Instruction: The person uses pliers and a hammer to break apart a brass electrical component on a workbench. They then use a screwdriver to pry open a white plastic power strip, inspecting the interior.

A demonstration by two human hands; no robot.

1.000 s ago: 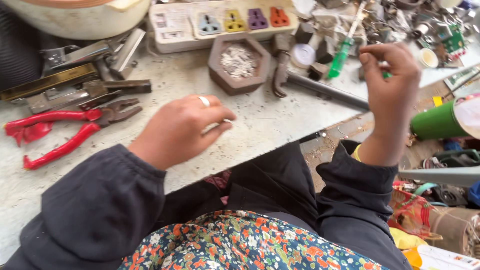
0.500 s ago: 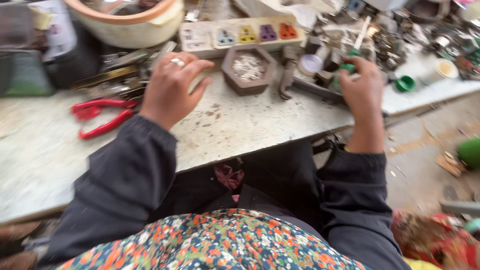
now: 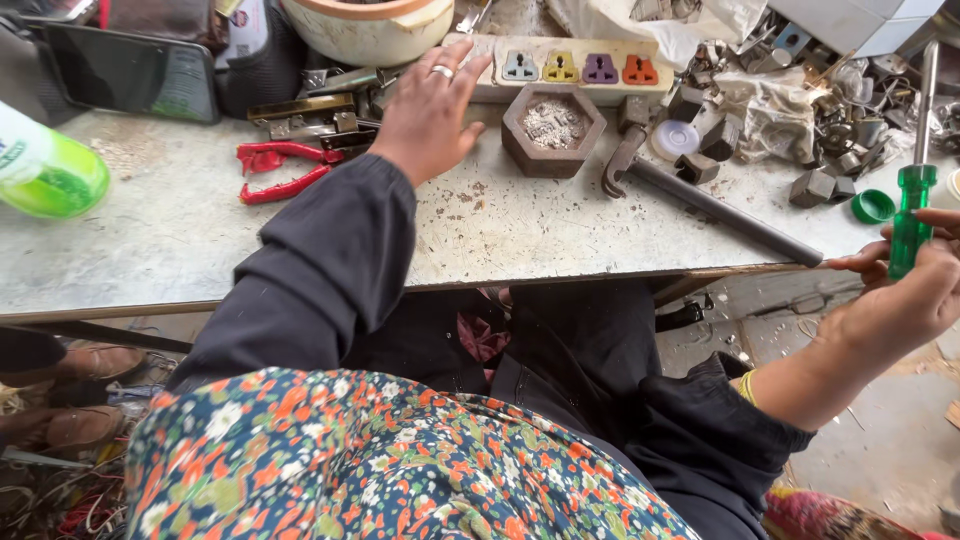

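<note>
A: Status of the right hand (image 3: 905, 300)?

B: The right hand is holding a green-handled screwdriver (image 3: 915, 205) upright, off the right end of the counter (image 3: 560, 235). Its fingers (image 3: 860, 262) are closing around the lower part of the handle; the metal shaft is pointing up. The tip is touching nothing.

A: And the left hand (image 3: 425, 115)?

B: The left hand is lying flat on the counter with its fingers (image 3: 462, 68) spread and gripping nothing. The fingertips are reaching the near edge of a white power strip (image 3: 570, 68) with coloured sockets. A metal clutter of hinges or brackets (image 3: 320, 110) is lying just beside the hand, and red-handled pliers (image 3: 285, 168) are resting near the wrist.

A: What is sitting between the two hands?

B: A hexagonal block (image 3: 553, 128) with a hollow top is standing just right of the left hand. A hammer (image 3: 700, 200) is lying beyond it, its handle running toward the counter's edge. Small metal blocks (image 3: 815, 185) and a green cap (image 3: 873, 206) are scattered farther right.

A: Progress assessment?

B: As a judgement: the tool is in hand, but no work piece is being held or driven. The screwdriver is staying well apart from everything on the counter. The work itself appears not yet started, or between steps.
</note>
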